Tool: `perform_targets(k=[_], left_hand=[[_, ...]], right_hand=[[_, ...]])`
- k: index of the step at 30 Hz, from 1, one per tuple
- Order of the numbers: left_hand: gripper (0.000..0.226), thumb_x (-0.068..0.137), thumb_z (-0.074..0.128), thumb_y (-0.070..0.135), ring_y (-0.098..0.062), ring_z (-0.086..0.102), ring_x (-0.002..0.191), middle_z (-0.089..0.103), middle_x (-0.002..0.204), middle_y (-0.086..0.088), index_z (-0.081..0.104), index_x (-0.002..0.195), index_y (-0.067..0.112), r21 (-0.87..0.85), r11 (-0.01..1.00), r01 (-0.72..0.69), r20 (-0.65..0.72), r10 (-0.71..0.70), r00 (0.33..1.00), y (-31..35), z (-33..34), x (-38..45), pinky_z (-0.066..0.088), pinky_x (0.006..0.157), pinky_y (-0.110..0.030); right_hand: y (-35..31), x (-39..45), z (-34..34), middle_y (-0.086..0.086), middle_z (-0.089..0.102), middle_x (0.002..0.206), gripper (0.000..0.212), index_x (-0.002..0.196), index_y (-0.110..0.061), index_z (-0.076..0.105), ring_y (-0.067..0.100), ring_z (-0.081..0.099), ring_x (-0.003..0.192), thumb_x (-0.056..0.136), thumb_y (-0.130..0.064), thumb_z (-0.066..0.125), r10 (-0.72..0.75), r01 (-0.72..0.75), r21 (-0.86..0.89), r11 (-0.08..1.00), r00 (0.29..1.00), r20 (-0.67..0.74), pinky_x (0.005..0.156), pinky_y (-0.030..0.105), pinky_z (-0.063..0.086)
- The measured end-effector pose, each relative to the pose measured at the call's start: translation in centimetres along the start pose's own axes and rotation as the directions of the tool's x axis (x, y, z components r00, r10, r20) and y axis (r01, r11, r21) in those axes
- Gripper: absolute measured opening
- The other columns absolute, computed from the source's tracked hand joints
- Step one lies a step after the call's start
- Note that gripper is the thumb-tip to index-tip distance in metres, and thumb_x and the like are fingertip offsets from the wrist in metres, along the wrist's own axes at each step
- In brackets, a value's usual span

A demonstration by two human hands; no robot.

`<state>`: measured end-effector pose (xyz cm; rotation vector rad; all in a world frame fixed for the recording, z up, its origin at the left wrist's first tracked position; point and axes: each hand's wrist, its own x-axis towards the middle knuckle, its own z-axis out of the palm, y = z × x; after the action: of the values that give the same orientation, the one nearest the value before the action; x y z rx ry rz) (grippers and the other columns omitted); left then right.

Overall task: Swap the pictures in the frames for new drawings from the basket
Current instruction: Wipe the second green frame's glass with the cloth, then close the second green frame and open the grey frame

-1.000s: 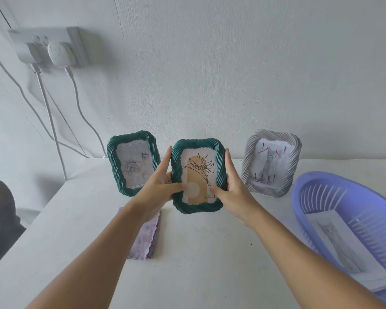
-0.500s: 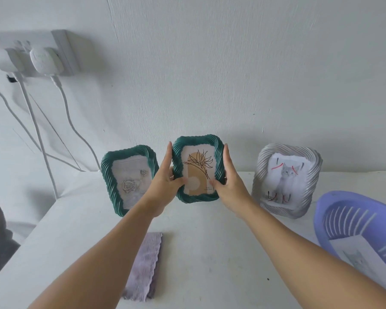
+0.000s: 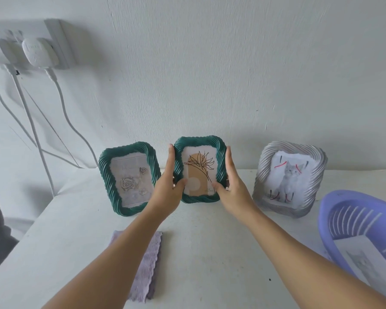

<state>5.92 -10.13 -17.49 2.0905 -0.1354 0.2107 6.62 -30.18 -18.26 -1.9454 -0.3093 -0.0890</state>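
Observation:
A green rope-edged frame (image 3: 200,143) with a tan plant drawing stands upright at the back of the white table, near the wall. My left hand (image 3: 168,190) grips its left side and my right hand (image 3: 231,188) its right side, thumbs on the picture. To its left stands a second green frame (image 3: 129,181) with a rose drawing. A silver frame (image 3: 290,177) with a cat picture leans at the right. The purple basket (image 3: 334,210) at the right edge holds paper drawings (image 3: 363,262), the top one a faint cat.
A lilac cloth (image 3: 146,270) lies folded on the white table (image 3: 210,253) under my left forearm. A wall socket with plugs (image 3: 31,50) and hanging white cables sits at the upper left. A dark object shows at the far left edge.
Both hands carried the plant frame away from me and down onto the table by the wall, between the other two frames. The view shifted, so the basket slid toward the right edge.

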Motion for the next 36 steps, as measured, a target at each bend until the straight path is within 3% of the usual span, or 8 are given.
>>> perform_targets(k=[4,10,13,15,20,23,28,36], left_hand=[[0.098,0.103,0.052,0.005,-0.005,0.05,0.064,0.06,0.097,0.014,-0.014,0.151,0.06,-0.02,1.0,0.017,0.039,-0.016,0.999,0.1,-0.2,-0.3,0.05,0.064,-0.023],[0.097,0.104,0.05,0.006,-0.002,0.047,0.06,0.061,0.12,0.023,-0.017,0.15,0.059,-0.007,1.0,0.021,0.067,-0.02,0.998,0.4,-0.4,-0.6,0.052,0.065,-0.03],[0.097,0.104,0.05,0.007,0.0,0.048,0.057,0.062,0.101,0.017,-0.019,0.153,0.053,0.042,0.999,0.018,0.053,-0.02,0.998,0.5,-0.3,-0.6,0.046,0.06,-0.019],[0.098,0.103,0.051,0.008,-0.004,0.05,0.062,0.059,0.091,0.005,-0.021,0.151,0.054,0.093,0.995,0.022,0.023,-0.024,0.999,0.7,-0.1,-0.8,0.048,0.063,-0.023],[0.095,0.103,0.051,0.017,-0.017,0.056,0.087,0.046,0.121,-0.004,-0.024,0.153,0.047,0.268,0.963,0.008,-0.053,0.006,0.999,0.9,0.4,-1.5,0.049,0.081,-0.034],[0.095,0.101,0.053,0.014,-0.022,0.05,0.094,0.039,0.126,-0.01,-0.02,0.157,0.038,0.367,0.93,-0.004,-0.133,0.056,0.99,1.5,0.5,-2.0,0.048,0.085,-0.034],[0.077,0.101,0.058,0.018,-0.028,0.036,0.11,0.041,0.124,-0.013,0.011,0.163,0.021,0.478,0.868,-0.135,-0.324,0.318,0.891,4.5,1.5,-3.3,0.026,0.098,-0.033],[0.061,0.106,0.047,0.028,-0.001,0.053,0.101,0.052,0.114,0.007,0.019,0.158,0.041,0.157,0.927,-0.342,0.025,0.342,0.939,11.1,6.8,-1.7,0.052,0.092,-0.036]], right_hand=[[0.2,-0.2,0.0,-0.04,0.019,0.155,0.1,0.149,-0.064,-0.01,-0.014,0.031,0.138,0.101,-0.009,0.058,0.002,-0.002,-0.005,1.0,1.0,0.019,0.119,0.032,0.033],[0.5,-0.6,0.4,-0.053,0.023,0.137,0.099,0.15,-0.063,-0.011,-0.008,0.038,0.134,0.101,-0.01,0.058,0.004,-0.004,-0.025,1.0,1.0,-0.003,0.115,0.027,0.035],[0.3,-0.7,0.4,-0.054,0.022,0.136,0.1,0.149,-0.062,-0.012,-0.007,0.039,0.133,0.101,-0.009,0.058,0.0,-0.001,-0.053,0.999,1.0,-0.013,0.116,0.033,0.039],[0.2,-0.8,0.5,-0.048,0.024,0.142,0.1,0.149,-0.063,-0.012,-0.002,0.042,0.133,0.101,-0.01,0.058,0.002,-0.004,-0.068,0.998,1.0,-0.025,0.114,0.039,0.042],[0.7,-1.5,0.8,-0.007,0.047,0.148,0.101,0.151,-0.06,-0.013,0.017,0.053,0.131,0.098,-0.021,0.065,-0.025,0.014,-0.107,0.994,0.995,-0.101,0.106,0.049,0.048],[0.8,-2.5,0.5,0.004,0.051,0.122,0.099,0.152,-0.057,-0.015,0.013,0.056,0.109,0.098,-0.032,0.065,-0.011,-0.018,-0.165,0.986,0.985,-0.174,0.097,0.03,0.045],[-1.0,-4.5,-1.0,-0.001,0.044,0.113,0.092,0.158,-0.045,-0.007,0.007,0.047,0.105,0.099,-0.027,0.062,-0.169,0.088,-0.271,0.958,0.942,-0.291,0.09,0.002,0.031],[-4.1,-4.1,-10.4,0.004,0.048,0.101,0.087,0.162,-0.032,0.008,0.017,0.044,0.095,0.097,-0.02,0.065,-0.358,0.085,-0.514,0.854,0.811,-0.462,0.092,0.026,0.037]])
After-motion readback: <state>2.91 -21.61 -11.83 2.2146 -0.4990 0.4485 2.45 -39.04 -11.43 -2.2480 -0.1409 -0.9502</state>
